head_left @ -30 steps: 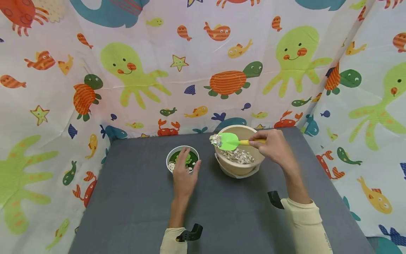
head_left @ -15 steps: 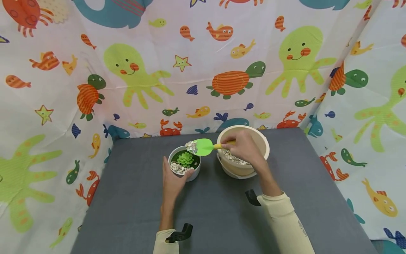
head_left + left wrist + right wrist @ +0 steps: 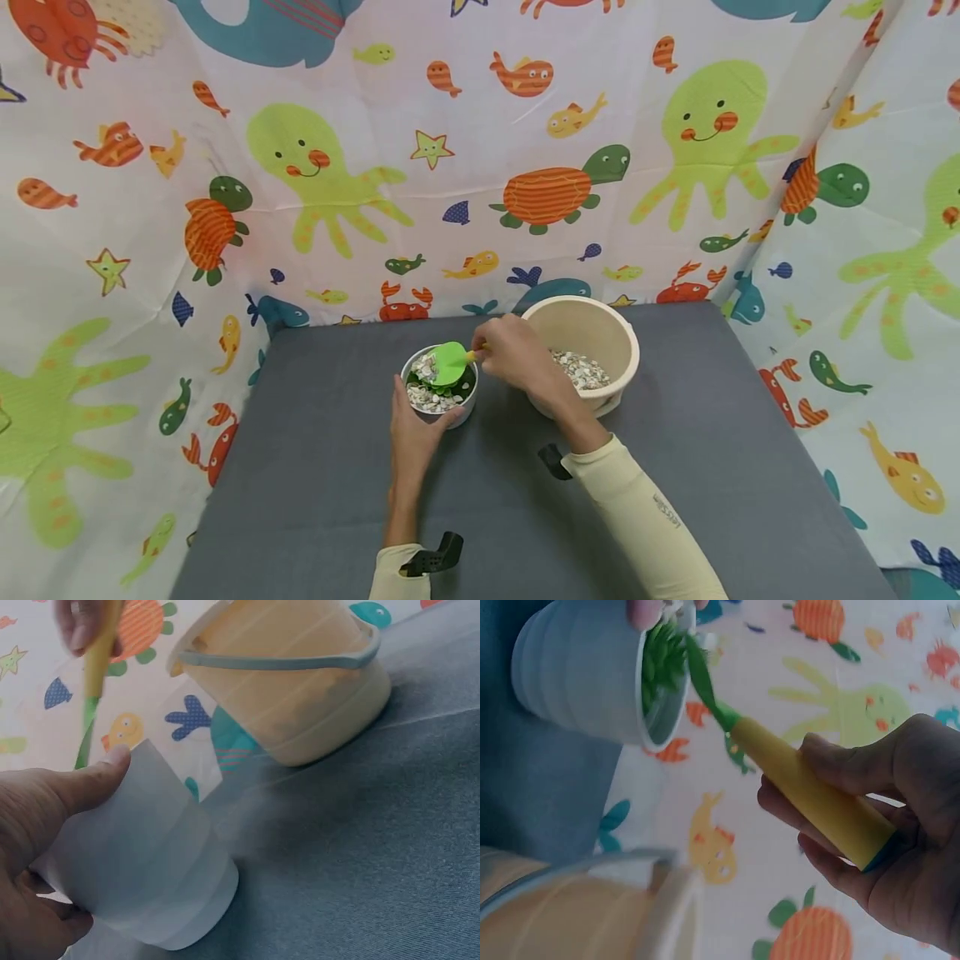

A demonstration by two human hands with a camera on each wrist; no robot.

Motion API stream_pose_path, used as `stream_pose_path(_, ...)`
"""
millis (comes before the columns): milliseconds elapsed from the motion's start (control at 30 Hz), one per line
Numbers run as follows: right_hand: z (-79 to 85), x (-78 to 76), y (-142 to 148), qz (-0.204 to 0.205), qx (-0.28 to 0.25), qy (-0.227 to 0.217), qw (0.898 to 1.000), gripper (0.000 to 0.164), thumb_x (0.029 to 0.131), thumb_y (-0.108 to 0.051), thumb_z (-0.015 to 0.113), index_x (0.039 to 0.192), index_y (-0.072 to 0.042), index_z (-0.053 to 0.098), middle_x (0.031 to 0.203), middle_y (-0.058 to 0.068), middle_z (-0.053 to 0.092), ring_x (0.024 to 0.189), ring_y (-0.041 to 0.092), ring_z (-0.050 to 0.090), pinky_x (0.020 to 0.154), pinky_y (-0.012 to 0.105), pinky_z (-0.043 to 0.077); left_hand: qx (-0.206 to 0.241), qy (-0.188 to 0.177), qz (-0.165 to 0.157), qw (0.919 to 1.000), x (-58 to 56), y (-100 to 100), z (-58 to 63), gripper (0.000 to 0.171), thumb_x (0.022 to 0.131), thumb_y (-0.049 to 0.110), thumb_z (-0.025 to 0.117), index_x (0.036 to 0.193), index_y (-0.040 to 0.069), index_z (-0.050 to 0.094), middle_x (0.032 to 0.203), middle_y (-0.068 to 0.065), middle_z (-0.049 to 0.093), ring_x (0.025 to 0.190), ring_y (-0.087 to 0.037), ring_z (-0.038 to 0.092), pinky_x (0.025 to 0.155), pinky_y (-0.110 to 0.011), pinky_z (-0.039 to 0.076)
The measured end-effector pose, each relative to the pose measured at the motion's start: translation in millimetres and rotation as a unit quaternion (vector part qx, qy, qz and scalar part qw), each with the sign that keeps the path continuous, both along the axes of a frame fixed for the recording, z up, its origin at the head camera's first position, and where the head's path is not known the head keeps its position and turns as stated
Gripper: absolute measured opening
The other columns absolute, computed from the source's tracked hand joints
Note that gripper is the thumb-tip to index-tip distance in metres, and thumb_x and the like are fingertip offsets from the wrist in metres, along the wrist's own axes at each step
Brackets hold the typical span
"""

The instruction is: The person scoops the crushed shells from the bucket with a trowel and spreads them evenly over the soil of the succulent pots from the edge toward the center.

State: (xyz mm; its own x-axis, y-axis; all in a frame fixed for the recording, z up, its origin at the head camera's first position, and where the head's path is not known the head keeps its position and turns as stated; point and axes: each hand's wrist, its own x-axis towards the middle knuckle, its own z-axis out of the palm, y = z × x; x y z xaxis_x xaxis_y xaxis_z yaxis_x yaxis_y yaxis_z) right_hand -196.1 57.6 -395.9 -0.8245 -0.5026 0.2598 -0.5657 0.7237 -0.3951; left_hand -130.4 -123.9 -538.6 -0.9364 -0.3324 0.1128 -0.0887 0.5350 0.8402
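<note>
My left hand (image 3: 412, 433) grips a small white plant pot (image 3: 150, 855), its thumb at the rim and its fingers round the side. Inside the pot are a green succulent (image 3: 660, 664) and pale pebbles (image 3: 431, 398) on the near side. My right hand (image 3: 517, 354) holds a toy trowel by its yellow handle (image 3: 802, 784). The trowel's green blade (image 3: 450, 364) is tilted over the pot and partly covers the succulent in the head view. Pale pebbles lie at the blade's tip, over the far left side of the pot.
A cream bucket (image 3: 628, 354) with a grey handle (image 3: 285, 661) stands right of the pot, pebbles (image 3: 581, 371) in its bottom. My right forearm crosses in front of it. Grey cloth (image 3: 315, 467) covers the table, and a sea-animal curtain (image 3: 465, 108) hangs behind.
My right hand has carried the loaded trowel left from above the bucket to the pot and tilted its blade. My left hand has shifted from over the pot to grip its side.
</note>
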Motion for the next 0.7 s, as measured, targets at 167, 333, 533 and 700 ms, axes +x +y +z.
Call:
stream_pose_path(167,11.6,1.6,-18,0.028,0.049,0.037,0.998,0.017,0.075,-0.001,0.060,0.068,-0.013,0.070,0.055,-0.004,0.054,0.053,0.009,0.041,0.053,0.023,0.035,0.007,0.005,0.012,0.9999,0.7,2,-1.2,0.119,0.060,0.049,0.081,0.149,0.017,0.009,0.149,-0.009,0.021,0.135,-0.023,0.023,0.106,-0.044,0.027)
stream_pose_path(333,19.0,4.8,-23,0.019,0.100,0.055,0.993,0.015,0.076,-0.005,0.065,0.066,-0.016,0.067,0.050,-0.009,0.048,0.056,0.009,0.044,0.078,0.029,0.041,0.014,-0.002,0.016,0.9998,1.6,2,-2.0,0.118,0.060,0.050,0.081,0.148,0.022,0.008,0.149,-0.007,0.022,0.135,-0.023,0.024,0.104,-0.046,0.029)
stream_pose_path(533,20.9,6.5,-24,0.035,0.127,0.129,0.983,0.009,0.071,-0.006,0.070,0.070,-0.015,0.067,0.053,-0.008,0.054,0.057,0.009,0.056,0.106,0.037,0.028,-0.003,-0.005,0.032,0.9995,0.7,4,-2.4,0.120,0.057,0.051,0.082,0.148,0.018,0.010,0.148,-0.008,0.024,0.134,-0.023,0.026,0.104,-0.045,0.030)
stream_pose_path(700,22.2,9.1,-24,0.047,0.124,0.138,0.981,0.015,0.067,-0.001,0.071,0.078,-0.012,0.070,0.063,-0.004,0.063,0.064,0.011,0.060,0.108,0.036,0.024,-0.019,-0.015,0.038,0.9990,2.6,7,1.2,0.120,0.059,0.052,0.081,0.148,0.011,0.011,0.147,-0.011,0.025,0.132,-0.027,0.029,0.100,-0.047,0.034)
